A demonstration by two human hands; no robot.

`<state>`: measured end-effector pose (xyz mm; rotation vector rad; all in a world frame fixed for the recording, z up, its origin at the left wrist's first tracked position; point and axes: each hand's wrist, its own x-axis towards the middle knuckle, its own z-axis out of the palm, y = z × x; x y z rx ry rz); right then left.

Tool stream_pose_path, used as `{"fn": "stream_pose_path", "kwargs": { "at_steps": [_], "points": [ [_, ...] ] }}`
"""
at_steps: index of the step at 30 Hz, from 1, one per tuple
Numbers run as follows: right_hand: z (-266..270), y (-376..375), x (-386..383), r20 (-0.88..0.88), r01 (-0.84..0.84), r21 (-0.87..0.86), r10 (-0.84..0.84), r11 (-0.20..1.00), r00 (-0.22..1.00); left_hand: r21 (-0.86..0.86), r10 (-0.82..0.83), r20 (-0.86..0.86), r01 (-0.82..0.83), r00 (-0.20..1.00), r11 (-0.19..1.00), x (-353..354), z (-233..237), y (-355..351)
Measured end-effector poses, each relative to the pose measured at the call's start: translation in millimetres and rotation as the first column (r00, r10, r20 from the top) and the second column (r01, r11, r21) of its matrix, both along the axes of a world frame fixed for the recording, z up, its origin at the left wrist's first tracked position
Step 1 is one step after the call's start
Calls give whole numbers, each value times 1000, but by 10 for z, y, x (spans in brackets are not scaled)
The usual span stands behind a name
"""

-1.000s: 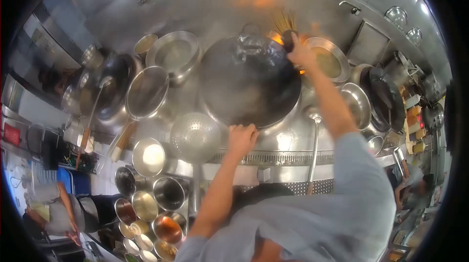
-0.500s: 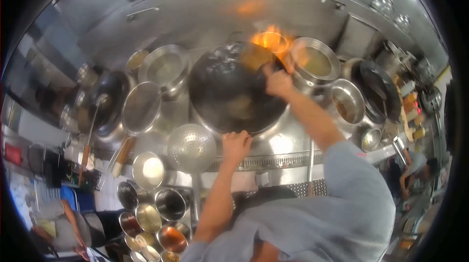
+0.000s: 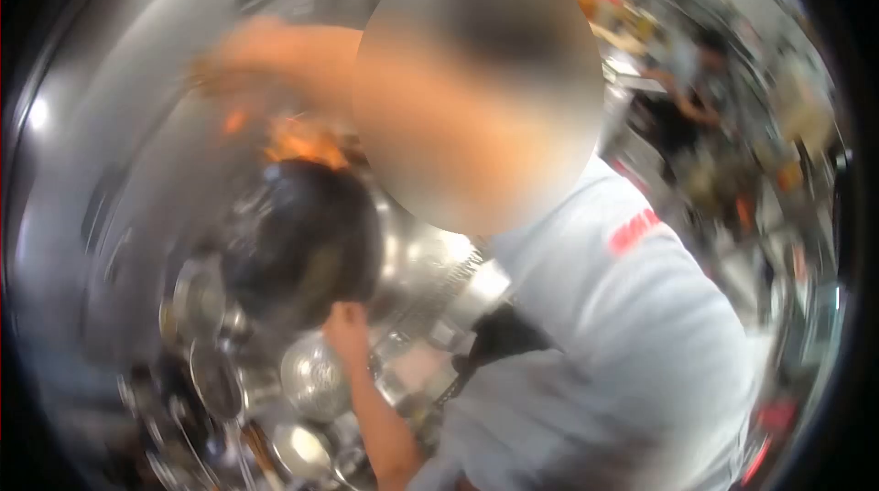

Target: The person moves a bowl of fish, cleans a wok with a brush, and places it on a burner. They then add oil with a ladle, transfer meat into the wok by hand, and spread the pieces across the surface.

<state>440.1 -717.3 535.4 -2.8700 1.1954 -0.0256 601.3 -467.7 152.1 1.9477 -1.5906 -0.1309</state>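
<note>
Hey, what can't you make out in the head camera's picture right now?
All in the head view:
- Right hand: motion blur hides its fingers and whatever it may hold.
- Left hand: blur hides whether it grips the wok or just rests there.
- Wok: smearing and darkness hide any contents.
- Co-worker in the background: too small and blurred to tell what the hands hold.

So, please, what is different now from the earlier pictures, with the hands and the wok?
The right hand has left the wok and is raised beyond its far side, past the flames; blur hides whether it still grips the brush. The camera view has turned. The left hand stays at the wok's near rim, and flames still burn behind the wok.
</note>
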Motion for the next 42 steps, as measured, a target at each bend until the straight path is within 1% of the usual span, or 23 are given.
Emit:
{"fn": "stream_pose_path", "kwargs": {
  "at_steps": [3,5,8,9,10,11,14,16,20,23,27,28,29,31,32,33,34,35,36,37,39,40,42],
  "points": [
    [286,697,-23,233,-114,93,90,989,968,-12,-66,-35,66,997,998,-60,-28,-123],
    [381,771,-52,318,-97,128,52,987,947,-6,-59,-68,58,996,998,-26,19,-124],
    [370,792,-116,385,65,236,-155,969,910,34,-25,-154,31,988,999,-44,85,-77],
    [195,747,-271,406,167,304,-286,938,868,51,-7,-175,16,985,999,-54,145,-33],
    [-87,733,-416,431,240,360,-389,901,814,-82,-64,-23,61,998,995,71,-33,-51],
    [-457,729,-503,470,264,410,-450,873,759,-81,-84,-19,82,996,993,-12,142,41],
    [-2592,710,-1006,675,178,405,-424,897,603,-18,-20,32,20,999,1000,-31,126,45],
    [-3688,1122,-1284,396,345,571,-619,744,678,66,34,61,-38,998,997,-56,39,16],
    [-4236,1840,-1525,-33,505,604,-614,617,789,-27,53,66,-51,996,998,-194,93,16],
    [-4642,1547,-1781,-27,489,448,-535,749,844,-58,69,43,-67,997,996,-177,78,27],
    [-4277,985,-2183,316,580,421,-712,697,626,-499,145,135,-60,980,865,-658,236,-24],
    [-4234,903,-2291,321,568,436,-710,698,626,-517,43,111,21,993,856,-871,197,-44],
    [-4247,834,-2411,327,547,452,-702,704,633,-316,-60,-10,54,998,947,-1083,11,-33],
    [-4578,778,-2526,144,511,412,-608,754,781,-5,-52,-258,52,965,999,-1695,-204,-32],
    [-4728,799,-2533,34,471,519,-568,713,822,339,-13,-308,123,951,933,-1954,-21,-43],
    [-5333,843,-2643,87,348,393,-411,851,908,496,18,-369,181,929,849,-2094,-331,-66],
    [-5831,776,-2718,46,200,321,-226,926,973,511,47,-405,183,913,840,-2214,-518,-123],
    [-5537,872,-2596,50,313,398,-362,862,931,562,130,-240,29,962,827,-2373,-517,-161],
    [-5625,786,-2584,46,253,413,-298,875,953,531,149,-178,-32,973,847,-2457,-282,-182],
    [-5505,821,-2576,173,319,487,-447,813,877,351,156,12,-150,988,924,-2551,-252,-230],
    [-4993,771,-2583,196,280,611,-484,741,853,276,147,-251,-75,957,958,-2638,-86,-719],
    [-4857,749,-2605,195,281,671,-529,686,826,123,126,-371,-86,920,989,-2749,15,-1034],
    [-4800,665,-2494,465,153,601,-500,784,731,246,169,-602,-21,780,969,-2879,499,-1691]
  ]
}}
